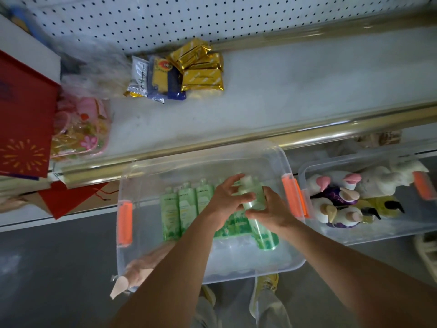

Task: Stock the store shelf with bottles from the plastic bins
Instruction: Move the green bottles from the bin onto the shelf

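My two forearms fill the near edge, reaching down into the clear bin (132, 245) at my feet. Left hand (228, 197) comes from the left with fingers curled over the upper part of a green bottle (254, 197); right hand (274, 213) meets it from the right, fingers spread and laid against its lower side, thumb tucked toward the body. Motion blur softens both hands, so I cannot say how firm either hold is. More green bottles (182, 207) lie in a row in the same bin, caps toward the shelf, some beneath my wrists. A second bin (354, 235) sits just to the right, holding pump bottles (340, 204) in white, purple and yellow. The shelf (283, 91) ahead has bare room across its middle and right; gold snack packets (201, 67) sit at the back left, a red box (26, 114) and a pink floral pouch (80, 131) at the far left. My read: this is the pick. To do it well, close both hands fully around the body, not the cap, lift straight up clear of the bin wall, then carry it over the rail (260, 138) and stand it upright, well clear of the packets.
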The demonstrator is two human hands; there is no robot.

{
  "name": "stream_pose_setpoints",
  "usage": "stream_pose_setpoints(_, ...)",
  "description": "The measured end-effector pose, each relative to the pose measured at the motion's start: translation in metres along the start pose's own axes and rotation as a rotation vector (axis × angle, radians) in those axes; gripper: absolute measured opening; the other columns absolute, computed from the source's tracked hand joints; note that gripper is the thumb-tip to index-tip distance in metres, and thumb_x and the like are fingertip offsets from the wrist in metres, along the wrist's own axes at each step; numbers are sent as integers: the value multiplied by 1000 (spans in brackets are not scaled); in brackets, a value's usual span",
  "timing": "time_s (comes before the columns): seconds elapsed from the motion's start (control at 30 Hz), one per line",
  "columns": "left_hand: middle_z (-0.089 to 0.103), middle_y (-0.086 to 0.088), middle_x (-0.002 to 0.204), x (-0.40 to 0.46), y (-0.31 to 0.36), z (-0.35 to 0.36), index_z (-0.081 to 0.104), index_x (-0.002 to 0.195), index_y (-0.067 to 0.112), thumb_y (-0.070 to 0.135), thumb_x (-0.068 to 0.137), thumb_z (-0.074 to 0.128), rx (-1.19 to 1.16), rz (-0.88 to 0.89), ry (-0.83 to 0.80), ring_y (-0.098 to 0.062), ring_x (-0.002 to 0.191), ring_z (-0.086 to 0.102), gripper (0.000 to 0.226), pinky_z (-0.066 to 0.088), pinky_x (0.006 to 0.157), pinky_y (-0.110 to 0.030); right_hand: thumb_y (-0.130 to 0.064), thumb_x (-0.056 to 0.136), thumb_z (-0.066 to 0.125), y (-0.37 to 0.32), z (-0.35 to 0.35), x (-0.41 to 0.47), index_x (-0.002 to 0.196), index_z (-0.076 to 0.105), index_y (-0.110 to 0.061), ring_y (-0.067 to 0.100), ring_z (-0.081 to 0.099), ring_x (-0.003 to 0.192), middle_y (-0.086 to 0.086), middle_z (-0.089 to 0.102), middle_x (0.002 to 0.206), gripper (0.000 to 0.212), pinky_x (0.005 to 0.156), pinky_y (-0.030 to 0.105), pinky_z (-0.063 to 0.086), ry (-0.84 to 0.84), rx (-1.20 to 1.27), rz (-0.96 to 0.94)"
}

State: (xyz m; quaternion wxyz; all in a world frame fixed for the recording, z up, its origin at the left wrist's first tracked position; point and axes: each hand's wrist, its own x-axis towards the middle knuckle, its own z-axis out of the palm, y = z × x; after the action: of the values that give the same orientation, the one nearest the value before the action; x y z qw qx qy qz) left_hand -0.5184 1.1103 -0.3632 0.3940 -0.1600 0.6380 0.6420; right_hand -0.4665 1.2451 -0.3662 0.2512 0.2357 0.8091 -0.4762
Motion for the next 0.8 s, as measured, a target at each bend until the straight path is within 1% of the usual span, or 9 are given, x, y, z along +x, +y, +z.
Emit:
stream_pose_setpoints(0.07, 72, 1, 97, -8, 10, 0, 61, 122, 19, 7, 74, 81, 146, 30, 36, -14, 84, 71, 53, 60, 71, -31, -17, 69, 80, -5, -5, -7, 123, 54, -19, 9, 65, 87, -5, 66, 105, 60, 62, 17, 48, -32, 73, -7)
stream_pose_setpoints(0.17, 71, -7, 102, -19, 30, -1, 67, 111, 16, 17, 69, 86, 248, 90, 114, -25, 94, 69, 46, 57, 82, -42, -14, 67, 84, -20, -12, -19, 111, 60, -24, -1, 67, 73, -10, 70, 91, 51, 57, 10, 48, -67, 205, -26)
stream_pose_setpoints(0.27, 71, -9, 102, -34, 54, -8, 68, 106, 17, 23, 66, 88, 217, 163, 219, -23, 96, 67, 45, 53, 79, -36, -16, 64, 86, -37, -20, -33, 108, 62, -21, 0, 68, 73, -6, 71, 89, 51, 59, 12, 48, -155, 199, -36)
stream_pose_setpoints(0.43, 75, -6, 85, -68, 111, -22, 69, 87, 19, 13, 71, 84, 126, 310, 251, -17, 75, 69, 23, 54, 68, -31, -9, 65, 84, -67, -37, -57, 118, 54, -18, 16, 68, 92, 2, 68, 105, 62, 69, 26, 57, -263, 119, -69)
stream_pose_setpoints(0.5, 74, -7, 89, -83, 132, -22, 67, 89, 20, 13, 72, 84, 117, 359, 269, -19, 78, 69, 25, 56, 70, -34, -8, 65, 83, -84, -44, -65, 117, 53, -17, 17, 66, 92, 5, 66, 104, 61, 71, 24, 57, -255, 92, -124)
stream_pose_setpoints(0.57, 71, -8, 94, -98, 149, -21, 63, 94, 19, 16, 74, 82, 111, 407, 296, -18, 81, 67, 28, 56, 68, -33, -10, 63, 84, -103, -53, -75, 114, 54, -17, 11, 64, 85, 2, 66, 99, 59, 66, 11, 49, -204, 32, -193)
stream_pose_setpoints(0.6, 69, -9, 98, -105, 158, -20, 61, 98, 18, 17, 75, 81, 109, 430, 310, -18, 82, 67, 30, 56, 66, -31, -11, 62, 84, -113, -57, -81, 113, 54, -17, 10, 63, 84, 1, 66, 98, 60, 65, 11, 48, -185, 22, -217)
stream_pose_setpoints(0.7, 62, -13, 112, -132, 179, -15, 54, 105, 15, 10, 80, 76, 70, 499, 277, -19, 85, 68, 33, 59, 65, -36, -11, 60, 85, -138, -71, -99, 113, 52, -16, 14, 63, 88, 1, 64, 99, 63, 75, 27, 54, -137, 43, -278)
stream_pose_setpoints(0.8, 58, -9, 118, -163, 194, -12, 51, 113, 16, -5, 75, 76, 108, 629, 192, -13, 79, 70, 51, 58, 65, -31, -11, 58, 85, -160, -87, -119, 109, 50, -20, 13, 63, 87, 0, 63, 97, 62, 70, 26, 54, -95, 74, -354)
